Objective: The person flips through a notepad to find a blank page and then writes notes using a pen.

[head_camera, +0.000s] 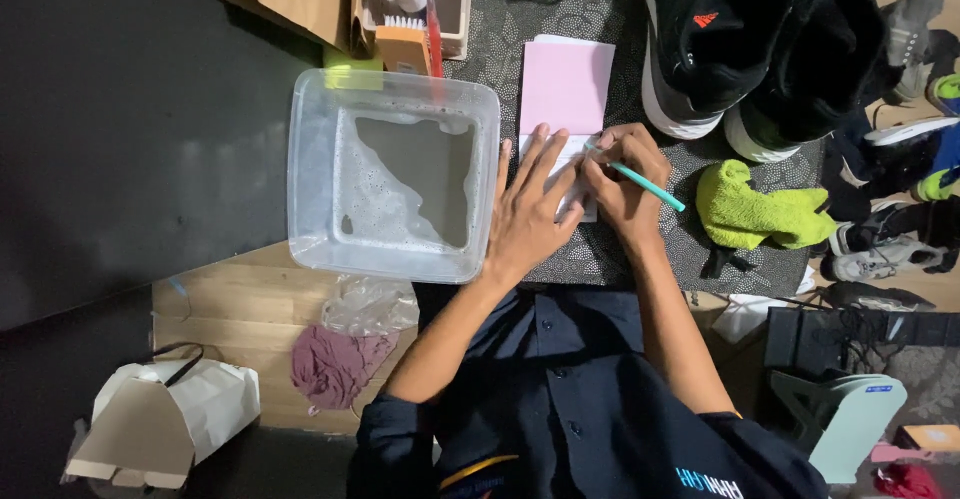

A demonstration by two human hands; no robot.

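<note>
While the left hand (528, 209) lies flat with fingers spread on the white page of a small notepad (566, 89), the right hand (625, 174) is closed around a slim teal pen (650, 188), its tip on the same page; the notepad sits near the middle of a dark speckled mat (620, 249), its pale pink cover folded back toward the mat's far edge. Just beside the left hand, over the mat's left edge, stands a clear square plastic tub (393, 174) with rounded corners, holding shallow water ringed with white foam. At the mat's far right corner stand black sneakers (760, 39) with white soles, and a crumpled lime-green cloth (755, 207) lies near the right edge. On the wooden floor (230, 299) beside the tub lie a crinkled clear plastic bag (368, 304) and a bunched mauve rag (335, 364)
</note>
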